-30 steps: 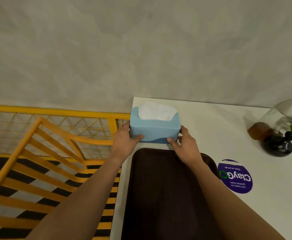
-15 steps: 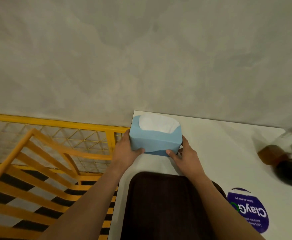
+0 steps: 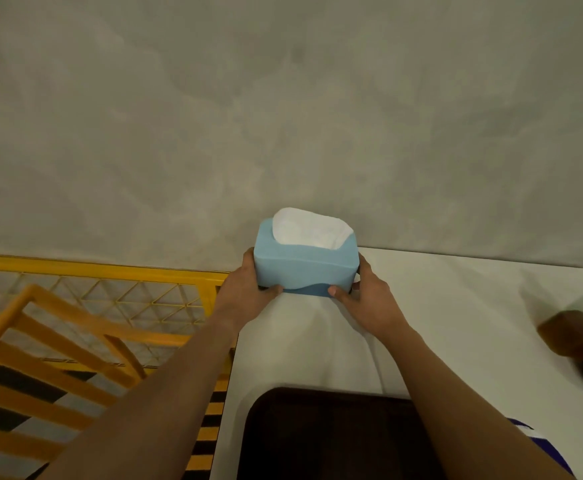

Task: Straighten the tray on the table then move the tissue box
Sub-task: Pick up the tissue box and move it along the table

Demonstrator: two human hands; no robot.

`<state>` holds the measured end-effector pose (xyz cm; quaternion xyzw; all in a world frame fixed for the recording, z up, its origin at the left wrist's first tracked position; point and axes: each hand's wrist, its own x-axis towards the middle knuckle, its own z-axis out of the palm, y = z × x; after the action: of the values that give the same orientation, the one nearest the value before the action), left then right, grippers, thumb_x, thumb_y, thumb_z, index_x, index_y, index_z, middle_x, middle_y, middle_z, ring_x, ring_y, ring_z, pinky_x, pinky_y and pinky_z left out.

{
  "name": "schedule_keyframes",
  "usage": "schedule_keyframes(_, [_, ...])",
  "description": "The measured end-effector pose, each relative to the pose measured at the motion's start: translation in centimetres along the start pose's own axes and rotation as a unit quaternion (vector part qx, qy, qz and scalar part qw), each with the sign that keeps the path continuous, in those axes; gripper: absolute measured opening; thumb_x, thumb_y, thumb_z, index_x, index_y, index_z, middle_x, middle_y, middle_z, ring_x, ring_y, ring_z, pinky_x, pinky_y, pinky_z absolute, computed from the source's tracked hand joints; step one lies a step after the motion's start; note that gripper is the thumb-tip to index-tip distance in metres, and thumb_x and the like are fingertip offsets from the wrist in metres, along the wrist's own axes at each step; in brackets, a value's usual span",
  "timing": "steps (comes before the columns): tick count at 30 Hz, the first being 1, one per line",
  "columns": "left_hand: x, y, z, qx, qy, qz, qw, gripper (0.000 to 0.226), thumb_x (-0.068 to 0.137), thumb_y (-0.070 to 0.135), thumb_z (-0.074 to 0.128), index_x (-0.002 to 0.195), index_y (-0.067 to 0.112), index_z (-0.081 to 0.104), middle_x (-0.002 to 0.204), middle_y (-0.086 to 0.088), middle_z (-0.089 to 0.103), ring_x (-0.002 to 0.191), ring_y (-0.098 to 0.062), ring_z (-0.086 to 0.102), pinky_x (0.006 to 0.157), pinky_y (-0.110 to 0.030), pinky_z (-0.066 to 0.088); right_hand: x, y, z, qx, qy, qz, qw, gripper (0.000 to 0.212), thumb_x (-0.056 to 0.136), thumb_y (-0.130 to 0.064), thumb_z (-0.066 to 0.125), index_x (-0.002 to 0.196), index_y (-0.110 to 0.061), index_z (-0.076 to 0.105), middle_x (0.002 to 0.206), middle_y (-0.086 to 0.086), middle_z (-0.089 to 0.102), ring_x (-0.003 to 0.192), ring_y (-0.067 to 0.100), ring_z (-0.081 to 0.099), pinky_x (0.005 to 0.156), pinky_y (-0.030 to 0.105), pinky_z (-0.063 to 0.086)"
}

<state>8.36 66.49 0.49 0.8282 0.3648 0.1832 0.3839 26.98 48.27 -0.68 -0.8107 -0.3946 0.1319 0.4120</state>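
White table (image 3: 456, 306) against grey wall. We grip the blue tissue box (image 3: 305, 268) at the far left corner, left hand (image 3: 245, 289) and right hand (image 3: 366, 299) clasping its ends; dark tray (image 3: 335, 438) nearer us.

1 head-worn camera looks forward and down, close over the table's (image 3: 456, 306) far-left corner.
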Motion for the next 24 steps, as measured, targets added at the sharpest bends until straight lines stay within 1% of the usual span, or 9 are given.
schedule_keyframes(2, [0.5,-0.1,0.2,0.003,0.001,-0.001,1.0,0.085,0.081,0.034,0.082,0.149,0.016,0.034,0.128,-0.009,0.068,0.116,-0.032,0.065,0.09,-0.044,0.056,0.7,0.4,0.0,-0.016,0.001,0.003,1.0,0.082,0.086,-0.044,0.077,0.153,-0.034,0.03,0.119,-0.018,0.057,0.108,0.014,0.062,0.077,0.015,0.041])
schedule_keyframes(4, [0.9,-0.2,0.4,0.009,0.007,-0.003,1.0,0.083,0.081,0.034,0.082,0.147,0.014,0.036,0.127,-0.01,0.069,0.116,-0.033,0.065,0.09,-0.044,0.056,1.3,0.7,0.1,-0.026,0.003,0.002,1.0,0.081,0.086,-0.041,0.078,0.153,-0.032,0.032,0.119,-0.019,0.056,0.111,0.017,0.063,0.081,0.021,0.042])
schedule_keyframes(6, [1.2,-0.2,0.5,0.019,0.011,-0.003,1.0,0.081,0.082,0.036,0.082,0.146,0.014,0.038,0.125,-0.011,0.07,0.114,-0.034,0.066,0.088,-0.046,0.057,1.7,0.9,0.2,-0.027,0.002,0.0,1.0,0.081,0.087,-0.042,0.077,0.153,-0.031,0.032,0.125,-0.015,0.059,0.114,0.02,0.063,0.084,0.024,0.043])
schedule_keyframes(8, [1.5,-0.3,0.6,0.029,0.013,-0.009,0.999,0.078,0.083,0.038,0.081,0.144,0.013,0.04,0.123,-0.012,0.07,0.112,-0.035,0.066,0.086,-0.046,0.057,2.0,1.1,0.2,-0.026,0.001,0.0,1.0,0.081,0.088,-0.045,0.075,0.154,-0.031,0.031,0.134,-0.007,0.061,0.116,0.022,0.062,0.087,0.027,0.044])
schedule_keyframes(11, [1.9,-0.2,0.7,0.036,0.014,-0.017,0.999,0.074,0.083,0.041,0.08,0.141,0.011,0.044,0.123,-0.013,0.07,0.111,-0.036,0.066,0.084,-0.046,0.057,2.4,1.2,0.2,-0.033,0.001,-0.007,0.999,0.077,0.09,-0.048,0.072,0.153,-0.027,0.033,0.136,-0.004,0.059,0.117,0.024,0.062,0.086,0.028,0.043])
schedule_keyframes(16, [2.4,0.0,0.8,0.04,0.014,-0.028,0.999,0.071,0.085,0.041,0.078,0.14,0.01,0.046,0.123,-0.015,0.07,0.111,-0.037,0.065,0.084,-0.046,0.056,3.2,1.3,0.1,-0.042,-0.013,0.004,0.999,0.071,0.094,-0.044,0.068,0.153,-0.024,0.033,0.135,0.0,0.06,0.116,0.026,0.061,0.084,0.029,0.041])
schedule_keyframes(21, [2.6,0.0,0.9,0.032,0.018,-0.037,0.999,0.068,0.084,0.04,0.08,0.135,0.008,0.05,0.121,-0.015,0.069,0.11,-0.037,0.065,0.087,-0.05,0.056,3.7,1.3,0.0,-0.06,-0.022,0.018,0.998,0.071,0.096,-0.045,0.066,0.153,-0.022,0.031,0.133,0.002,0.062,0.114,0.027,0.062,0.082,0.031,0.042])
schedule_keyframes(24, [2.7,-0.2,1.0,0.029,0.022,-0.042,0.998,0.062,0.084,0.039,0.08,0.13,0.007,0.054,0.118,-0.015,0.071,0.107,-0.036,0.066,0.085,-0.049,0.057,3.7,1.5,0.1,-0.063,-0.022,0.016,0.998,0.072,0.096,-0.046,0.065,0.153,-0.022,0.029,0.131,0.002,0.063,0.112,0.027,0.064,0.082,0.032,0.044])
